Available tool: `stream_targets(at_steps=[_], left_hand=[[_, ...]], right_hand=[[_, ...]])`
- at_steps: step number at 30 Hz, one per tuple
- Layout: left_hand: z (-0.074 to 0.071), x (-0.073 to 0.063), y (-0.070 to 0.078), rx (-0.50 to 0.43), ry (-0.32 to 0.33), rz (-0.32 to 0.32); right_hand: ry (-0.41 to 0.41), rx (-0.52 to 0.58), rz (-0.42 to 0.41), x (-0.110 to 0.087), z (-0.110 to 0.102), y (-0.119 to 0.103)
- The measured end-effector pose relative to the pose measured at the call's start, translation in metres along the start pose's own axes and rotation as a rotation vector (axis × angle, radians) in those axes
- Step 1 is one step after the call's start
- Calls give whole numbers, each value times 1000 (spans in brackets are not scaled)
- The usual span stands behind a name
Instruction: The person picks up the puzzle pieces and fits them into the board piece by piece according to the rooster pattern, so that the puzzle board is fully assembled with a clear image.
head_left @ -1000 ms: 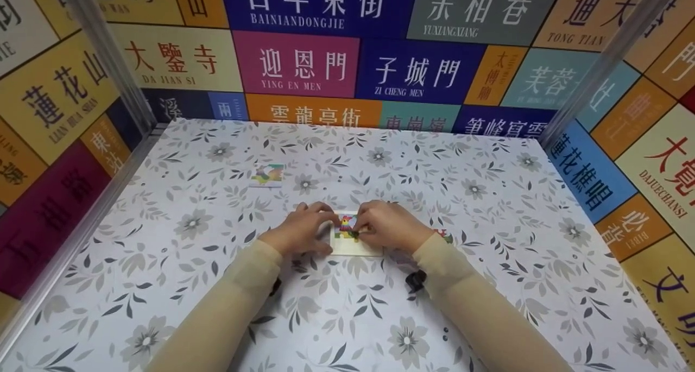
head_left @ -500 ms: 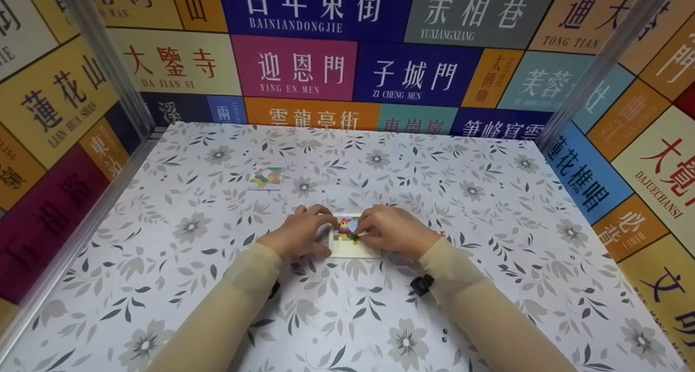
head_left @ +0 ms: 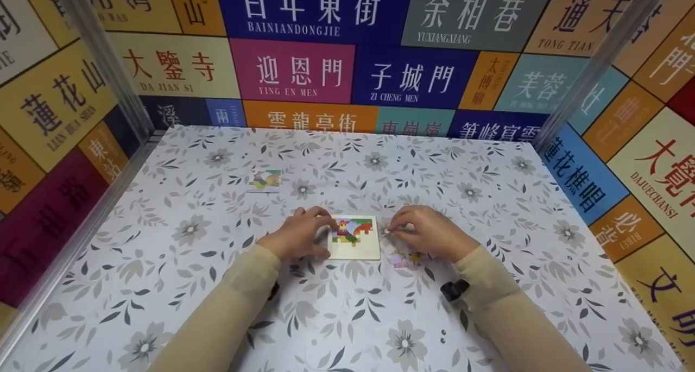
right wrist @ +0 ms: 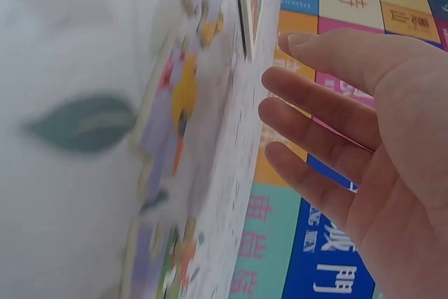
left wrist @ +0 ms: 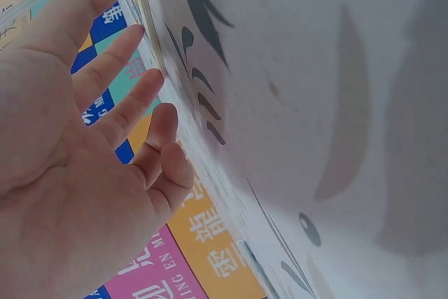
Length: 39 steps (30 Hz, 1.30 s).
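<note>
A small pale puzzle board (head_left: 355, 251) lies on the table, its upper part filled with a colourful rooster picture (head_left: 347, 229) with a jagged lower edge. My left hand (head_left: 301, 233) rests at the board's left side, index finger at the upper corner and thumb by the lower one. In the left wrist view its fingertips meet the board's edge (left wrist: 148, 19). To the right of the board my right hand (head_left: 429, 233) hovers, fingers gently bent, nothing between thumb and fingers. Loose puzzle pieces (head_left: 404, 259), pink and yellow, lie below it; the right wrist view shows several pieces (right wrist: 164, 110).
A small colourful picture piece (head_left: 264, 180) lies farther back on the left of the flower-patterned table cover (head_left: 404, 317). Walls of coloured sign panels (head_left: 296, 70) close off the back and both sides, with clear posts (head_left: 117, 62) at the corners.
My right hand has left the board and moved right, uncovering the red and green part of the picture and the loose pieces. My left hand stays at the board's left side.
</note>
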State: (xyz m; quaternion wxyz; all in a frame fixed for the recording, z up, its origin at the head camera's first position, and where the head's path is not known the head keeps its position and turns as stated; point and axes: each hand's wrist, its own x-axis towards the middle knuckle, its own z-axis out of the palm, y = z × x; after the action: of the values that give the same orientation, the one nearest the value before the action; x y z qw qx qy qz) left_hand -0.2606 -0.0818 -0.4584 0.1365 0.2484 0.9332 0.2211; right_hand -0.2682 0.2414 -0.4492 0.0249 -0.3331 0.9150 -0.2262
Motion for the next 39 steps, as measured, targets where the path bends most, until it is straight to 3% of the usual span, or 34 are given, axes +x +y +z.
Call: stream_targets(at_steps=[10, 18, 30, 39], left_hand=[[3, 1, 1, 22, 17, 32], [6, 2, 2, 14, -7, 6], [4, 2, 1, 10, -3, 18], [0, 2, -1, 10, 4, 33]], right_hand=[[9, -13, 72, -28, -11, 24], [3, 28, 142, -47, -16, 38], [-19, -2, 191, -58, -23, 47], [-14, -8, 90, -63, -27, 53]])
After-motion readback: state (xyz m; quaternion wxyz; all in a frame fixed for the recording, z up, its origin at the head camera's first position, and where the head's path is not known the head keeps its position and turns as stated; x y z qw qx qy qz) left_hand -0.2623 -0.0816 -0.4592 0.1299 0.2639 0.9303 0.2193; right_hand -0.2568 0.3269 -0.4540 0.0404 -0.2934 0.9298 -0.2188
